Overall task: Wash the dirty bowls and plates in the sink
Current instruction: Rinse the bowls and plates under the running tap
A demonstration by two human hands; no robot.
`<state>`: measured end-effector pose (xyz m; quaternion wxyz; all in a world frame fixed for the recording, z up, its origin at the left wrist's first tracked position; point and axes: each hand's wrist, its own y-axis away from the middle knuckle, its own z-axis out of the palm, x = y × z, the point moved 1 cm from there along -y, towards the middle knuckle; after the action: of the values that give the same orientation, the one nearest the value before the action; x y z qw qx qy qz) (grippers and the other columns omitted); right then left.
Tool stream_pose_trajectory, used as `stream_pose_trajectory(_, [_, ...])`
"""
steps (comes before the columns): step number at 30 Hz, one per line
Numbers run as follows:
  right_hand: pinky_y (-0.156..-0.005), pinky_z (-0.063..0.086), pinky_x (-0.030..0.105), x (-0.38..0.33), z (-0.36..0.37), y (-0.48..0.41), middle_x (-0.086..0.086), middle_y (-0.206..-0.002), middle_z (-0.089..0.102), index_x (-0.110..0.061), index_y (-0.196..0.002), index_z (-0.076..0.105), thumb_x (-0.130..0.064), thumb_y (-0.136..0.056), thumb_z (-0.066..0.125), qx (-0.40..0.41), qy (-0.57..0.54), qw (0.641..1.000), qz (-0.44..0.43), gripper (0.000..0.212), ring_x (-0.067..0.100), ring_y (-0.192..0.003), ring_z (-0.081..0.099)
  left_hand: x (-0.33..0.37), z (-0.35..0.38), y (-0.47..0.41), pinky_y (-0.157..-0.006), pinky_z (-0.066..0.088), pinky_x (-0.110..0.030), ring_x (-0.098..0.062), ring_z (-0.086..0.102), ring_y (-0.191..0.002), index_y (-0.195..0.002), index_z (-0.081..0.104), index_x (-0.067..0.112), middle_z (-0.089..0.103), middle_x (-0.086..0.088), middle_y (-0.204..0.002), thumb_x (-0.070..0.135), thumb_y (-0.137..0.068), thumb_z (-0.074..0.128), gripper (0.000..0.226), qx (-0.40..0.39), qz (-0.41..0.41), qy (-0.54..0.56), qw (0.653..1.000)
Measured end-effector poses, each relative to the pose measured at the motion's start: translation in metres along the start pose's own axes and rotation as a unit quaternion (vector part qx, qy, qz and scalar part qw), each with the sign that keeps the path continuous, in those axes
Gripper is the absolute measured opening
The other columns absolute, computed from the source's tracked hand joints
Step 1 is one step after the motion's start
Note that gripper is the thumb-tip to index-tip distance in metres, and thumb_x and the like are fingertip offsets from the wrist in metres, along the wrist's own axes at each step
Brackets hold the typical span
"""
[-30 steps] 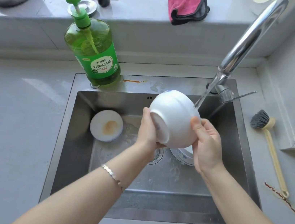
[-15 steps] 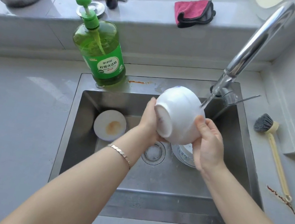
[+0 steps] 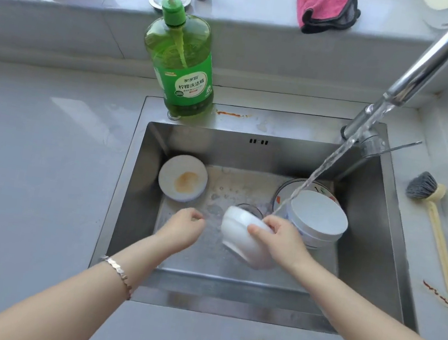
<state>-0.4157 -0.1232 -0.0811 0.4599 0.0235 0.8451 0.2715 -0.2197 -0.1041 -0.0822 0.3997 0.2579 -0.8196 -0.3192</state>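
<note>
My right hand (image 3: pixel 282 241) held the white bowl (image 3: pixel 242 238). My thumb lay on its outside and my fingers were curled round its edge. The bowl was tipped on its side, low in the sink (image 3: pixel 134 186), near the middle. My left hand (image 3: pixel 183 227) was just beside the bowl but not touching it. Its fingers were loosely curled and held nothing.

To the right of the bowl sat a stack of white bowls (image 3: pixel 316 220), resting on a plate (image 3: pixel 286 187) with a painted edge. At the left of the sink lay a small plate (image 3: pixel 182 178) with an orange-brown stain in it. Water (image 3: pixel 330 161) ran from the tap (image 3: pixel 434 55) and fell by the stack, not on my bowl.

A moment before, both my hands held the bowl up high under the tap. Now it was lower, and my left hand had let go.

A green soap bottle (image 3: pixel 180 62) stood on the back edge of the sink. A brush (image 3: pixel 427 192) lay on the counter at the right. A pink cloth (image 3: pixel 326 9) lay on the ledge behind.
</note>
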Motion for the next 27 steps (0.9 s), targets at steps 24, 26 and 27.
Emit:
stream_pose_trajectory(24, [-0.083, 0.045, 0.032, 0.077, 0.18, -0.088, 0.017, -0.097, 0.069, -0.01, -0.096, 0.071, -0.024, -0.084, 0.065, -0.302, 0.329, 0.886, -0.125, 0.019, 0.033, -0.099, 0.06, -0.112, -0.029, -0.084, -0.086, 0.037, -0.024, -0.025, 0.053, -0.114, -0.128, 0.05, 0.011, 0.056, -0.01, -0.126, 0.016, -0.093, 0.04, 0.037, -0.036, -0.043, -0.021, 0.998])
stream_pose_trajectory(26, [-0.088, 0.04, 0.02, 0.071, 0.179, -0.088, 0.005, -0.113, 0.067, -0.014, -0.108, 0.069, -0.032, -0.085, 0.066, -0.288, 0.265, 0.916, -0.085, 0.03, 0.02, -0.108, 0.057, -0.113, -0.028, -0.087, -0.087, 0.037, -0.024, -0.025, 0.052, -0.114, -0.128, 0.051, 0.011, 0.055, -0.011, -0.126, 0.017, -0.093, 0.041, 0.037, -0.039, -0.048, -0.025, 0.998])
stream_pose_trajectory(27, [-0.083, 0.038, 0.009, 0.065, 0.176, -0.093, 0.0, -0.113, 0.067, -0.014, -0.109, 0.068, -0.032, -0.084, 0.067, -0.251, 0.217, 0.942, -0.056, 0.031, 0.013, -0.103, 0.057, -0.114, -0.028, -0.088, -0.086, 0.037, -0.024, -0.025, 0.053, -0.113, -0.127, 0.051, 0.012, 0.056, -0.011, -0.126, 0.018, -0.093, 0.042, 0.036, -0.039, -0.051, -0.024, 0.998])
